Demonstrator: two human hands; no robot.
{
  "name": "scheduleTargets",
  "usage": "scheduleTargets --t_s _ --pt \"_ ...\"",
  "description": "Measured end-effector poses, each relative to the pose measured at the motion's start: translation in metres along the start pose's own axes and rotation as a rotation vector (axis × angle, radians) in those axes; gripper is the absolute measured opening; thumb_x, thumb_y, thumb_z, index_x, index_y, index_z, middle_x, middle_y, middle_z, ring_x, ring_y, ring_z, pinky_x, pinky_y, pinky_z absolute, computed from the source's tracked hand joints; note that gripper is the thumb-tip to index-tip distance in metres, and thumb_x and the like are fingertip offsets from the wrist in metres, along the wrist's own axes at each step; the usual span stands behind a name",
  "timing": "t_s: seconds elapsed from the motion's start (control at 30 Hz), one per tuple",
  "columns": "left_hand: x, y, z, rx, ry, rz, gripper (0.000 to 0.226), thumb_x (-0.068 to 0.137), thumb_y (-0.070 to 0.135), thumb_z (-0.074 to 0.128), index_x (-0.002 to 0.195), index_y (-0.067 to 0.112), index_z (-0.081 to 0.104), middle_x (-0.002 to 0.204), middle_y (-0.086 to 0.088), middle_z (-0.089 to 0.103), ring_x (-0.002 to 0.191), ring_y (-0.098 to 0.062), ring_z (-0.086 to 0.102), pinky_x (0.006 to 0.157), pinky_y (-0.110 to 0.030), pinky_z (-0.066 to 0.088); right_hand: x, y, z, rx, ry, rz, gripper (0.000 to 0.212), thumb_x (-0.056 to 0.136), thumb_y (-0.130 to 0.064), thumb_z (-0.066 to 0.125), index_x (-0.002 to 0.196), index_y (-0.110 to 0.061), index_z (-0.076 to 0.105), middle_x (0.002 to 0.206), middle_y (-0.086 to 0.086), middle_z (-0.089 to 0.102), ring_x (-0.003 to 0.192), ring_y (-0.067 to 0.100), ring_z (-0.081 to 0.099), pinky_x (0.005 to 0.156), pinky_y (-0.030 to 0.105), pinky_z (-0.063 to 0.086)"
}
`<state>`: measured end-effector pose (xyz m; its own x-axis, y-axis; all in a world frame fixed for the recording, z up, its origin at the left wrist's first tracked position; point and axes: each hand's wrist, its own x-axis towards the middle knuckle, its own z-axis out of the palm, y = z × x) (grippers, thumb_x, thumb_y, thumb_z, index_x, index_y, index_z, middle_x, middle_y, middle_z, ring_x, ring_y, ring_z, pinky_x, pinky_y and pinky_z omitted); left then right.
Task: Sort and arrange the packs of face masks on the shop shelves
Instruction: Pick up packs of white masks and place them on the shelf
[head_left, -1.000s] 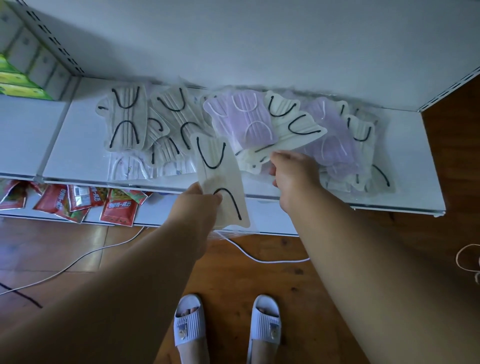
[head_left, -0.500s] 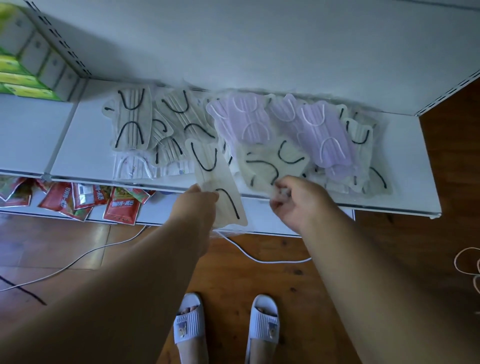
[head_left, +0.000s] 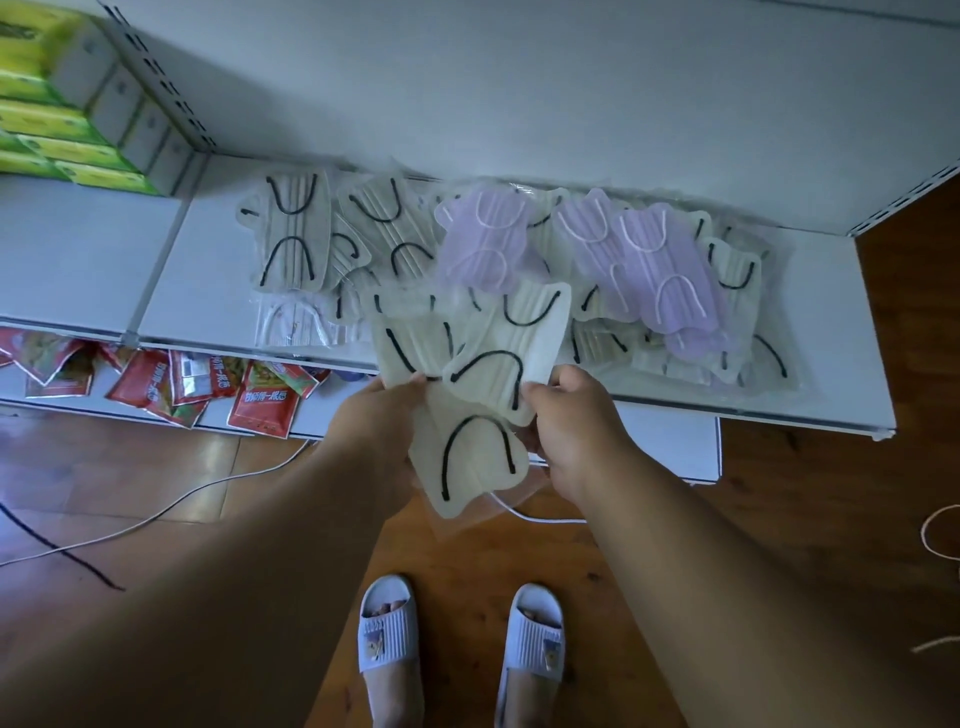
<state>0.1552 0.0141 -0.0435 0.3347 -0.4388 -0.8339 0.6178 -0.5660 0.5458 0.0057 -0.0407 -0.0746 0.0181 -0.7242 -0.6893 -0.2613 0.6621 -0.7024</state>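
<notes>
Head view: perhaps three purple mask packs (head_left: 660, 270).

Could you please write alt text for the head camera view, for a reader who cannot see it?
A person's left hand and right hand hold cream mask packs with black ear loops at the front edge of a white shelf. More cream packs and purple mask packs lie jumbled on the shelf. Red sachets sit on the shelf below.

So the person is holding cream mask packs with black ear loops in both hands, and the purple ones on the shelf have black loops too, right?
Not quite. In the head view the purple packs on the shelf have white loops. The left hand and right hand do hold cream packs with black loops.
</notes>
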Motion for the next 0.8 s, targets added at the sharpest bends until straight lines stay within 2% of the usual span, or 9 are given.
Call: scheduleTargets --t_s 0.1,0.2,0.3,0.4,0.5,0.57,0.6,0.7,0.8 --pt "0.002 0.002 -0.011 0.009 0.081 0.048 0.008 0.098 0.020 0.062 0.095 0.021 0.069 0.074 0.001 0.076 0.069 -0.021 0.073 0.060 -0.034 0.057 -0.006 0.003 0.009 0.051 -0.070 0.076 0.009 0.073 -0.017 0.058 0.079 -0.014 0.053 0.086 0.015 0.061 0.071 0.027 0.057 0.059 0.039 0.049" --pt "0.004 0.007 -0.025 0.118 0.110 0.095 0.016 0.098 0.034 0.061 0.100 0.018 0.062 0.083 0.002 0.066 0.077 -0.019 0.064 0.080 -0.038 0.052 -0.012 0.007 0.021 -0.050 -0.144 0.076 0.020 0.058 -0.026 0.060 0.064 -0.018 0.043 0.076 0.008 0.044 0.069 0.025 0.043 0.062 0.042 0.036" --pt "0.001 0.015 -0.034 0.107 0.030 0.004 0.038 0.090 0.052 0.066 0.103 0.017 0.060 0.092 -0.003 0.069 0.088 -0.025 0.068 0.091 -0.048 0.055 -0.012 0.011 0.036 -0.202 -0.262 0.018 0.050 0.057 -0.040 0.059 0.089 -0.002 0.050 0.083 0.025 0.058 0.069 0.041 0.055 0.063 0.053 0.049" --pt "0.001 0.015 -0.033 0.060 -0.014 -0.023 0.023 0.090 0.026 0.073 0.108 0.011 0.068 0.094 -0.014 0.077 0.087 -0.034 0.074 0.085 -0.056 0.058 0.000 0.019 0.039 -0.252 -0.285 -0.047 0.055 0.063 -0.041 0.054 0.099 0.001 0.052 0.110 0.036 0.056 0.076 0.046 0.064 0.073 0.068 0.051" --pt "0.005 0.011 -0.033 0.055 0.014 0.023 0.009 0.092 0.005 0.067 0.098 0.012 0.068 0.085 -0.011 0.076 0.082 -0.032 0.073 0.082 -0.049 0.059 -0.018 -0.008 0.035 -0.253 -0.229 -0.054 0.049 0.075 -0.040 0.057 0.099 0.003 0.051 0.111 0.032 0.054 0.073 0.014 0.042 0.064 0.048 0.054" --pt "0.006 0.009 -0.034 0.074 -0.012 0.028 0.012 0.090 0.000 0.067 0.097 0.010 0.069 0.084 -0.012 0.077 0.082 -0.034 0.074 0.082 -0.050 0.059 -0.020 -0.012 0.030 -0.177 -0.213 -0.041 0.047 0.088 -0.038 0.065 0.092 0.007 0.052 0.089 0.032 0.050 0.081 0.046 0.057 0.056 0.033 0.050" --pt "0.006 0.009 -0.035 0.098 -0.027 0.021 0.014 0.088 0.000 0.068 0.100 0.008 0.069 0.087 -0.015 0.077 0.085 -0.036 0.074 0.083 -0.052 0.059 -0.017 -0.011 0.025 -0.126 -0.220 -0.026 0.048 0.090 -0.037 0.068 0.085 0.007 0.048 0.075 0.026 0.046 0.065 0.030 0.052 0.055 0.030 0.046" --pt "0.003 0.006 -0.036 0.152 -0.094 -0.005 0.021 0.085 0.002 0.072 0.106 0.007 0.070 0.096 -0.019 0.076 0.091 -0.041 0.073 0.086 -0.060 0.056 -0.015 -0.010 0.016 0.014 -0.254 0.030 0.025 0.093 -0.018 0.068 0.076 -0.008 0.052 0.064 0.006 0.056 0.055 0.017 0.057 0.047 0.019 0.044" --pt "0.001 0.005 -0.035 0.140 -0.165 -0.031 0.020 0.090 0.006 0.068 0.110 0.006 0.069 0.099 -0.018 0.076 0.093 -0.039 0.073 0.089 -0.057 0.056 -0.015 -0.013 0.011 0.027 -0.320 0.068 0.013 0.095 -0.013 0.065 0.082 -0.010 0.068 0.070 0.004 0.071 0.058 0.014 0.066 0.050 0.020 0.051"
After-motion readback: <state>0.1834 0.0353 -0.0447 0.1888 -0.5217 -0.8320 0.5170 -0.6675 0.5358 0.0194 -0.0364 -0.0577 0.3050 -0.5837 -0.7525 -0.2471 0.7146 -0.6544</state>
